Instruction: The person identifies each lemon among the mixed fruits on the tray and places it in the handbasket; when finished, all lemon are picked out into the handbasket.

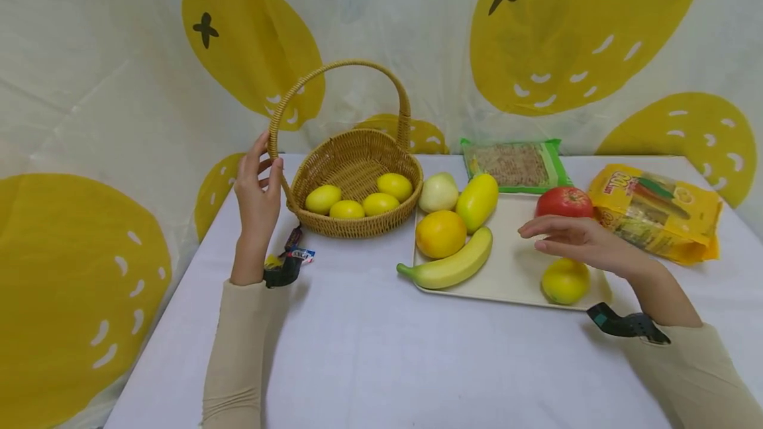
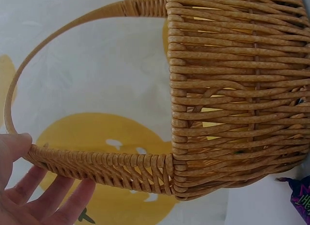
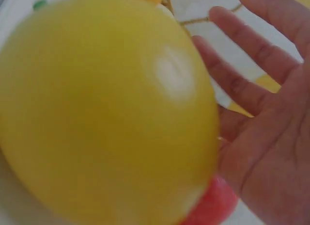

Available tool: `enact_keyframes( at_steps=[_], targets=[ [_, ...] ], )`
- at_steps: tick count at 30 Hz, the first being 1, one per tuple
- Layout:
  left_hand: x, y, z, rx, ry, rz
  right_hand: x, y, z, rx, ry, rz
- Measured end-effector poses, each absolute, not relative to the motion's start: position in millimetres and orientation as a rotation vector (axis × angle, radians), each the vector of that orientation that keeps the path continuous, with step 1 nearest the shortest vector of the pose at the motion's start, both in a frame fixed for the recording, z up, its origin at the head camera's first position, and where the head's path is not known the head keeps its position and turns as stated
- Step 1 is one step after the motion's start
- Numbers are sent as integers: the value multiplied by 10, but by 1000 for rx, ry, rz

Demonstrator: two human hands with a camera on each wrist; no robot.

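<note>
My left hand [image 1: 257, 194] holds the left side of the wicker basket's handle [image 2: 97, 167], thumb on one side and fingers on the other. Several yellow lemon-like fruits [image 1: 379, 204] lie inside the basket [image 1: 357, 227]. Over the right part of a cream tray [image 1: 507, 286] hovers my right hand [image 1: 581, 240], its fingers extended and holding nothing. Just below it on the tray is another yellow fruit [image 1: 565, 281], which looms large in the right wrist view. A red round fruit [image 1: 563, 202] sits behind that hand, partly covered by it.
On the tray's left are a banana [image 1: 453, 267], an orange [image 1: 441, 234], a long yellow fruit [image 1: 478, 202] and a pale round fruit [image 1: 438, 192]. Behind stand a green-edged packet [image 1: 512, 164] and a yellow bag [image 1: 661, 210]. Small wrapped sweets [image 1: 301, 255] lie near the left wrist.
</note>
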State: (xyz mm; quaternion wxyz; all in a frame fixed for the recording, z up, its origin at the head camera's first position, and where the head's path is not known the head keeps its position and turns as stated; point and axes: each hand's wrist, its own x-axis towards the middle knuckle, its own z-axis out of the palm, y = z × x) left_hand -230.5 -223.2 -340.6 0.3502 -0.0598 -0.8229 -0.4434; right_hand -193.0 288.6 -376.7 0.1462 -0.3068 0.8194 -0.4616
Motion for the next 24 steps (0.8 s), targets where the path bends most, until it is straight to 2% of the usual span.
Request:
enact_keyframes(
  at_steps=[9,18,24],
  targets=[
    [-2293,-2220,-3387,-141,-2147,-1164,-1889,3188,-3825,-833,2288,-1106],
    [-2292,-2224,-3391,-144,-2147,-1137,-1934,3292,-3948,-1133,2115,-1131],
    [-2294,-2225,-3385,-132,-2144,-1134,-1937,3257,-3967,-1116,2158,-1076]
  ],
)
